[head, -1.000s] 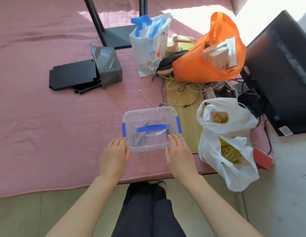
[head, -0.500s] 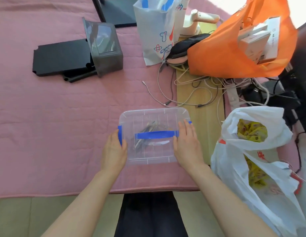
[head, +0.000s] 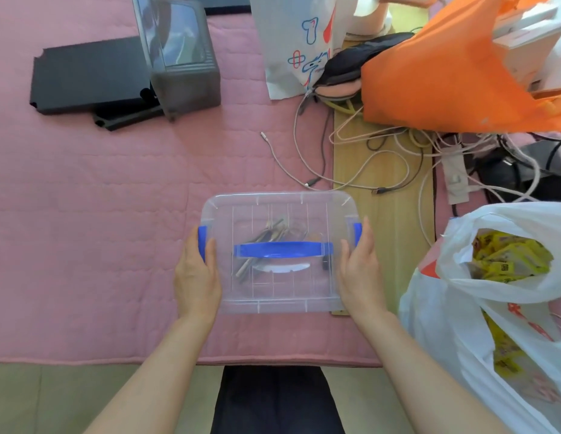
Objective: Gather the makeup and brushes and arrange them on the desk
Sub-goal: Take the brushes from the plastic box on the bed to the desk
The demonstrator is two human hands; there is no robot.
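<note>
1. Strong daylight came from the upper right, blowing out the white boxes (head: 530, 36) in the orange bag (head: 436, 79).
2. The pink quilt (head: 85, 198) lay evenly lit; the lid of the clear storage box (head: 279, 211) caught faint glare.
3. Edges bowed, wide-angle; detail looked slightly soft.

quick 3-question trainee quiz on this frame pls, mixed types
1. True or false: the clear box has its lid off.
2. Where are the left hand and right hand? A) both under the box B) one holding each end of the box, at the blue latches C) both off the box
3. Fill in the colour: the quilted cover is ___.
Key: 1 false; 2 B; 3 pink.
</note>
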